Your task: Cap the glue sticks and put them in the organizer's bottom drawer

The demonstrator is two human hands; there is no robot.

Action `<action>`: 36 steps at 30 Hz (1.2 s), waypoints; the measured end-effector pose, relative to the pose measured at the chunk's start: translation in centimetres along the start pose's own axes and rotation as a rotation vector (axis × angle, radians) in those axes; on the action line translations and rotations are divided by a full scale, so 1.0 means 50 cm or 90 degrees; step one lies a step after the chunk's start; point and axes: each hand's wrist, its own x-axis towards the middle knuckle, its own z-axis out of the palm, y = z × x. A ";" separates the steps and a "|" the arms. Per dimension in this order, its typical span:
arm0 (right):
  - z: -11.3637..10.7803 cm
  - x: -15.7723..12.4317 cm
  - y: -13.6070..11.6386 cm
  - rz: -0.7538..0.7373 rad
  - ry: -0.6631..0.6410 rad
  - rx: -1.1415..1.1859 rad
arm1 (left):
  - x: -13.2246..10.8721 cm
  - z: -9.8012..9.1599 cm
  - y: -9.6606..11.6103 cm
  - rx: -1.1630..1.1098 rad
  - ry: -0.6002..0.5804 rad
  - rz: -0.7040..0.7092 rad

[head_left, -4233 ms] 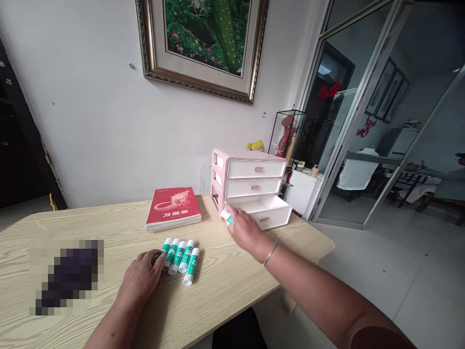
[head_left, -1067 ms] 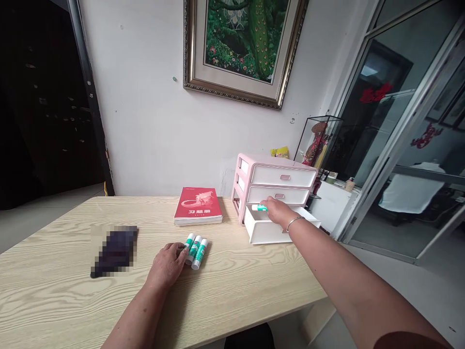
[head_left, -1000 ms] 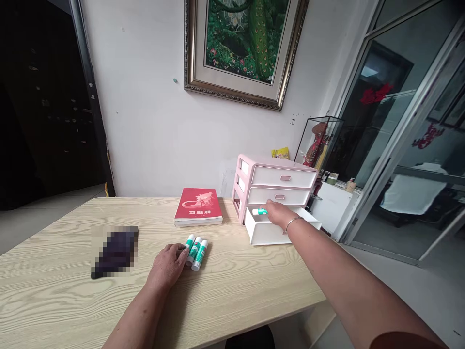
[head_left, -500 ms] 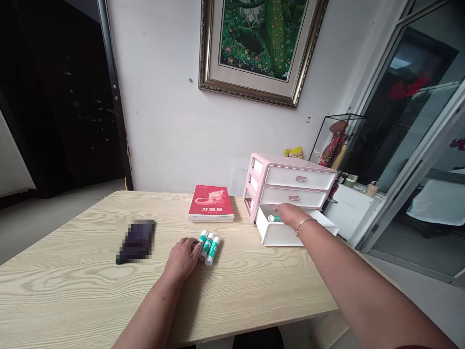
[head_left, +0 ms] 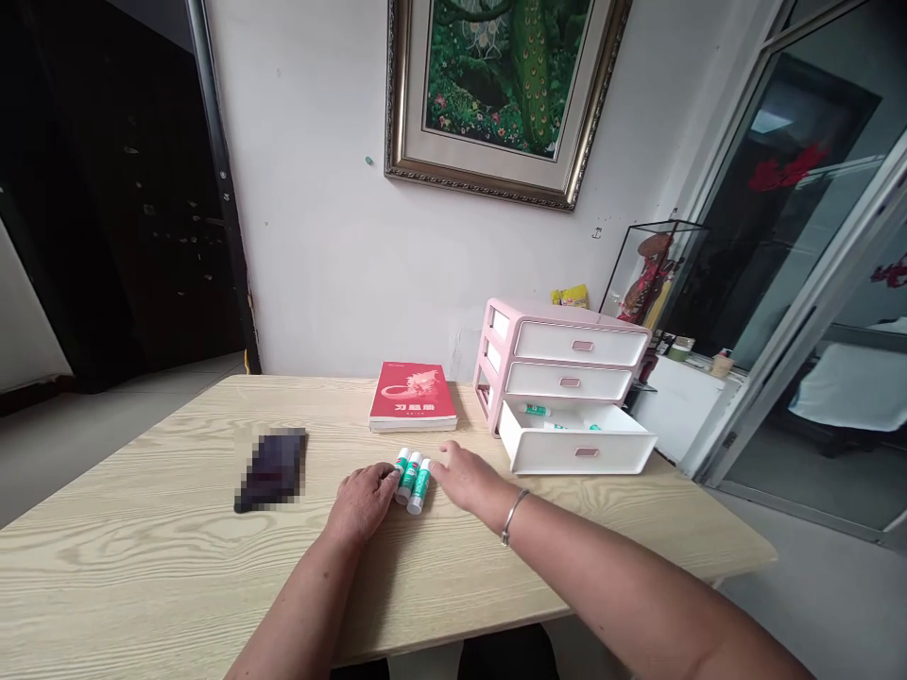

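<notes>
Three white-and-green glue sticks (head_left: 412, 480) lie side by side on the wooden table. My left hand (head_left: 365, 496) rests on the tabletop at their left, its fingertips against the leftmost stick without gripping it. At the right of the row is my right hand (head_left: 468, 477), a bracelet on its wrist, fingers apart and close to the rightmost stick; nothing shows in it. The bottom drawer (head_left: 582, 455) of a pink-and-white drawer unit (head_left: 496, 354) is pulled out. Inside lies a glue stick (head_left: 536, 410), with more green-and-white pieces partly hidden by the drawer front.
A red book (head_left: 413, 395) lies near the wall, left of the drawer unit. A dark, pixelated object (head_left: 275, 467) is at the table's left. On top of the unit sits a yellow packet (head_left: 571, 297). Behind it, a glass case (head_left: 656, 274) stands near the sliding door.
My right hand has come out of the open drawer and moved left to the row of glue sticks. The stick it was at now lies in the drawer. My left hand has stayed in place.
</notes>
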 end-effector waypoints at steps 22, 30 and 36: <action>0.089 0.068 -0.006 -0.080 -0.042 -0.259 | 0.000 -0.014 -0.001 -0.055 -0.003 -0.071; 0.046 0.071 0.053 -0.181 0.028 -0.298 | 0.000 -0.016 -0.003 -0.041 -0.014 -0.076; -0.111 0.112 0.146 -0.207 0.172 -0.315 | -0.001 -0.023 0.003 -0.020 -0.024 -0.072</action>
